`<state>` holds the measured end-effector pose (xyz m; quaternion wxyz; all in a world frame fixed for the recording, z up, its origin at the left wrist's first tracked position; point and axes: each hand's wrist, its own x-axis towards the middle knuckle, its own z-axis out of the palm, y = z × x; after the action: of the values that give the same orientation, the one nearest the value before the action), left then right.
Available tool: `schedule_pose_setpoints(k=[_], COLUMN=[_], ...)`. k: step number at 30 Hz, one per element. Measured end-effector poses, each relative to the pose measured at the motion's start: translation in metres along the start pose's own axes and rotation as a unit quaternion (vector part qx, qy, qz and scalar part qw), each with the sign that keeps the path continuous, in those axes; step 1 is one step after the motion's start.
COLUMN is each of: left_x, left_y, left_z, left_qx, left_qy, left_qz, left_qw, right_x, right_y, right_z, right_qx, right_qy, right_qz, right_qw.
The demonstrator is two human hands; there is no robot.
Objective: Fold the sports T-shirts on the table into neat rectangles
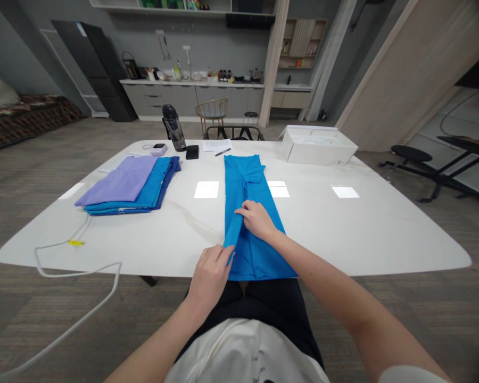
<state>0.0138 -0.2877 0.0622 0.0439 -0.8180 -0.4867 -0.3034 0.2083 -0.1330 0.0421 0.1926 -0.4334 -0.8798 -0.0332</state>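
Note:
A bright blue pair of trousers (pixel 259 250) lies lengthwise in front of me, its waist end far away and its wide hem at the table's near edge. My left hand (pixel 211 274) pinches the left edge of the fabric close to the hem. Farther up, my right hand (pixel 257 218) grips the same strip of cloth between thumb and fingers, near the middle of the garment. Between the two hands the strip is lifted and turned inward. A small flap of fabric sticks out at the upper right of the trousers.
On the white table (pixel 343 234), a stack of folded purple and blue clothes (pixel 123 183) sits at left. Behind it stand a dark bottle (pixel 174 127) and a black wallet-like object (pixel 192 152). A pen (pixel 222 152), paper (pixel 215 144) and white box (pixel 319 146) lie farther back. A white cable (pixel 115 282) hangs at left.

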Motion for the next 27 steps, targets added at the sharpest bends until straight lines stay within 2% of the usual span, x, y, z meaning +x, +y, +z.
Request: schedule_pose_setpoints(k=[3,5,7,9,12,15,18,20,23,27], left_x=[0.002,0.004,0.004,0.006,0.012,0.023,0.033,0.034,0.031,0.023], left_y=[0.023,0.037,0.045,0.044,0.024,-0.01,-0.041,-0.054,-0.062,-0.057], left_z=[0.01,0.02,0.03,0.036,0.038,0.039,0.047,0.054,0.058,0.053], left_qx=[-0.024,-0.045,-0.081,-0.137,-0.225,-0.248,-0.221,-0.212,-0.213,-0.195], left_qy=[-0.059,-0.111,-0.156,-0.184,-0.199,-0.199,-0.218,-0.233,-0.236,-0.223], left_qz=[0.063,0.099,0.11,0.096,0.06,0.037,0.069,0.098,0.118,0.127], left_qw=[0.996,0.988,0.978,0.969,0.952,0.947,0.948,0.944,0.941,0.947], right_x=[-0.024,-0.041,-0.054,-0.065,-0.073,-0.077,-0.08,-0.084,-0.092,-0.103], right_y=[0.015,0.023,0.028,0.03,0.026,0.018,0.013,0.013,0.016,0.015], right_z=[-0.007,-0.008,-0.006,-0.005,-0.007,-0.012,-0.016,-0.017,-0.019,-0.026], right_qx=[0.011,0.026,0.046,0.064,0.092,0.118,0.107,0.093,0.071,0.044], right_qy=[0.017,0.006,-0.022,-0.048,-0.056,-0.07,-0.097,-0.105,-0.112,-0.117], right_qz=[0.025,0.032,0.03,0.028,0.06,0.093,0.076,0.07,0.066,0.053], right_qw=[0.999,0.999,0.998,0.996,0.992,0.986,0.987,0.988,0.989,0.991])
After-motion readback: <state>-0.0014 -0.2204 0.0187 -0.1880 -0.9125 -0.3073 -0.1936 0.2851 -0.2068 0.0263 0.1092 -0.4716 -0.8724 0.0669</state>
